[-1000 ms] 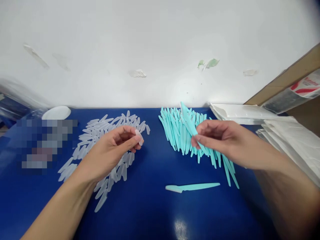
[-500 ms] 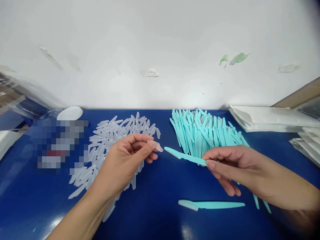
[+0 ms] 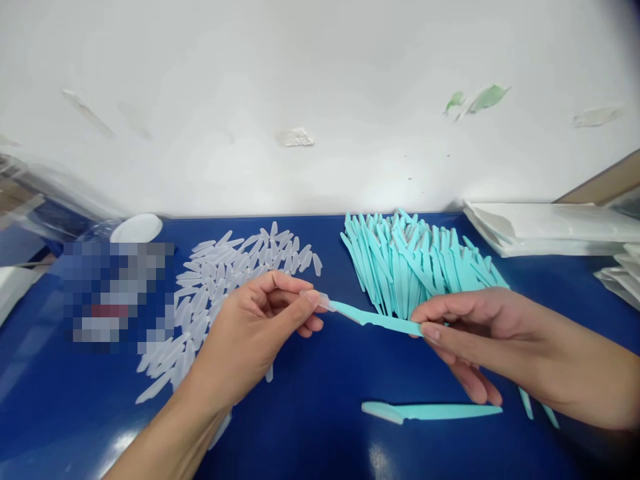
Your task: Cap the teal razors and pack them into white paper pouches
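clear cap (image 3: 326, 303) at tip of held razor (image 3: 387, 323)

nearest the viewer, one single razor (image 3: 450, 412) lies crosswise on the blue table (image 3: 300, 433), its wider end to the left and apparently covered by a translucent cap.

beyond it, both hands are raised above the table. the left hand (image 3: 265, 323) pinches the clear cap between thumb and fingers. the right hand (image 3: 480, 340) grips the turquoise handle of the held razor between thumb and forefinger, the other fingers loosely curled below. the razor points left, its tip meeting the cap in the space between the hands; whether the tip is inside the cap or only at its mouth cannot be told with certainty.

behind the left hand, a spread of loose clear caps (image 3: 215, 270) covers the table. behind the right hand, a pile of turquoise razors (image 3: 390, 260) lies with handles mostly toward the viewer.

farther back, a white round object (image 3: 136, 229) is positioned at left and a white folded packet (image 3: 555, 230) at right. a pale wall (image 3: 300, 60) closes the rear, bearing tape remnants (image 3: 296, 137) and a green scrap (image 3: 489, 99).
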{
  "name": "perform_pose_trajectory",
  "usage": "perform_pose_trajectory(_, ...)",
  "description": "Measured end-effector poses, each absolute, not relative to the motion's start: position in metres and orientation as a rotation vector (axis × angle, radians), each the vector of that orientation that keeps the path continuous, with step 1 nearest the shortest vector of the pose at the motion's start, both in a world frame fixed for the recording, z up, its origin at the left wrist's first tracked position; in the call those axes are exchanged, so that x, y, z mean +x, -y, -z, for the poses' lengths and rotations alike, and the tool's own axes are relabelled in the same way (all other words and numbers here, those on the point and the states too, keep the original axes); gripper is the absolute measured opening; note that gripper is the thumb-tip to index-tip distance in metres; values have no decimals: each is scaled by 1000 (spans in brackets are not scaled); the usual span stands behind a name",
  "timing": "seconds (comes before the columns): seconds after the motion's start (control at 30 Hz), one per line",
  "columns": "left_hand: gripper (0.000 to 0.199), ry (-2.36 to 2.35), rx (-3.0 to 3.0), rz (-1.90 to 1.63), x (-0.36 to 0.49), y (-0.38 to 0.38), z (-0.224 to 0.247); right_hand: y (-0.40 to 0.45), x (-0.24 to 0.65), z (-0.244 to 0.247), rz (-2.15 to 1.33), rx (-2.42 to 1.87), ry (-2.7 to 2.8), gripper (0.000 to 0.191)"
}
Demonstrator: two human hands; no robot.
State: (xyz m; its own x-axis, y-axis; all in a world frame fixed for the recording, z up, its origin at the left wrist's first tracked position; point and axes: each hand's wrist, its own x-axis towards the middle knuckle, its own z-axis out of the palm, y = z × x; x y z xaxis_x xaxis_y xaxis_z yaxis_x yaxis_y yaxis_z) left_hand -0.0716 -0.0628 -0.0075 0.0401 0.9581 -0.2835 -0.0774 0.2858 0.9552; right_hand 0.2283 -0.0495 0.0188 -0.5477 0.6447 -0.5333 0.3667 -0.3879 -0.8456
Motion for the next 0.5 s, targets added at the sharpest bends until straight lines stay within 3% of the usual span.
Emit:
perform_pose_trajectory(0.33,26,-1150,895,-838,-56,72,11,50,229,-15,-1942,-1401,1759,21)
perform_pose_trajectory(0.5,21,-1219,1341,-498,-60,78,4,53,234,-22,-1792,-1449,1954,18)
